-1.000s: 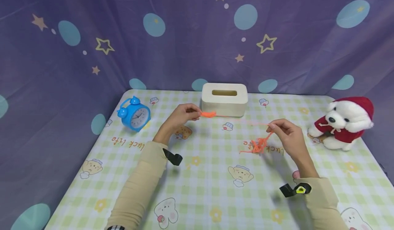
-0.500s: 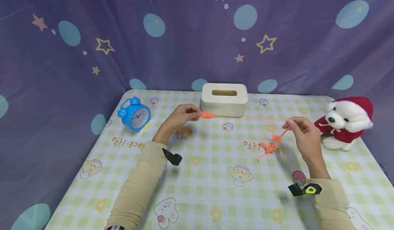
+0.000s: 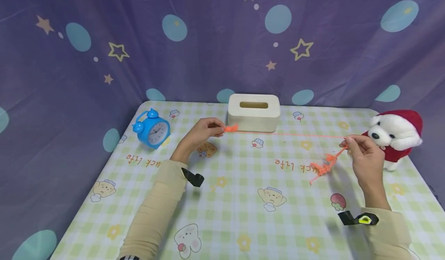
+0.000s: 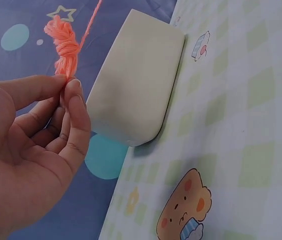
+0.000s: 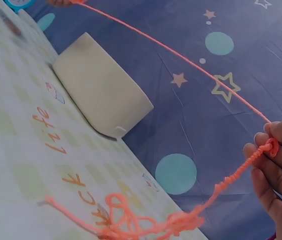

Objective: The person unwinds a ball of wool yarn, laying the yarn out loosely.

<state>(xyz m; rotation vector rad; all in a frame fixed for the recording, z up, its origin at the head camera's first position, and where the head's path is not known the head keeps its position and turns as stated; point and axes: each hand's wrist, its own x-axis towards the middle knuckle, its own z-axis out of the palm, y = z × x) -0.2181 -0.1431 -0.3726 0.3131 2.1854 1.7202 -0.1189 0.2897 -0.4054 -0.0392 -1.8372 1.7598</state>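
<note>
My left hand (image 3: 205, 133) pinches one end of a small wound bundle of orange yarn (image 4: 66, 47) between thumb and fingertips, above the table. From that bundle a single strand of yarn (image 5: 171, 50) runs straight and taut across to my right hand (image 3: 369, 157). There the thumb and fingers pinch the strand. Below the right fingertips hangs a twisted, tangled length of orange yarn (image 3: 325, 166) with a loose tail, low over the tabletop.
A cream tissue box (image 3: 253, 119) stands at the back, behind the strand. On the left is a blue alarm clock (image 3: 156, 132). A white plush dog (image 3: 393, 136) in red sits right, partly behind my right hand. A checked cloth (image 3: 236, 221) covers the table.
My right hand has moved to the right, carrying the hanging tangle with it. The strand between the hands has grown longer, and the left bundle looks a little smaller. My left hand stays nearly still.
</note>
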